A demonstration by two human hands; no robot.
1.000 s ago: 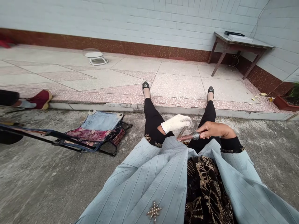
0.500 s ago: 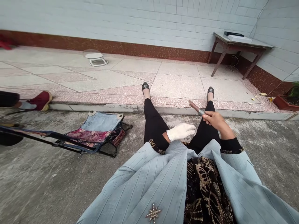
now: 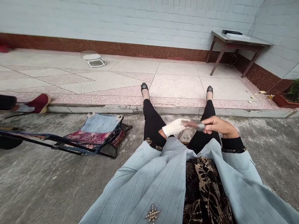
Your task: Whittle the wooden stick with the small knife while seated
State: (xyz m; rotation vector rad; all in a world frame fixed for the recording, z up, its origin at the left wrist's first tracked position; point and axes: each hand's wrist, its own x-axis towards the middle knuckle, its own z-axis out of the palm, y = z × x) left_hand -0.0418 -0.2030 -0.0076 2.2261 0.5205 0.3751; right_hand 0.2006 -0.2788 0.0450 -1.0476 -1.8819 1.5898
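I sit with my legs stretched out towards a raised tiled step. My right hand (image 3: pixel 216 125) is bare and closed round the metal-wrapped grip of a short reddish-brown tool (image 3: pixel 194 125), which points left. My left hand (image 3: pixel 175 127) wears a white glove and lies over my left thigh, its fingertips meeting the tool's tip. Whether the gloved fingers hold anything I cannot make out. My pale blue striped jacket (image 3: pixel 149 183) fills the bottom of the view.
A folded camp chair (image 3: pixel 93 133) with denim and patterned fabric lies on the concrete at left. Another person's red shoe (image 3: pixel 38 102) rests at the far left. On the tiles stand a white stool (image 3: pixel 93 59), a wooden table (image 3: pixel 235 46) and a planter (image 3: pixel 286 99).
My right hand swung the tool up and away from the glove, then brought it back down so its tip meets the gloved left hand again.
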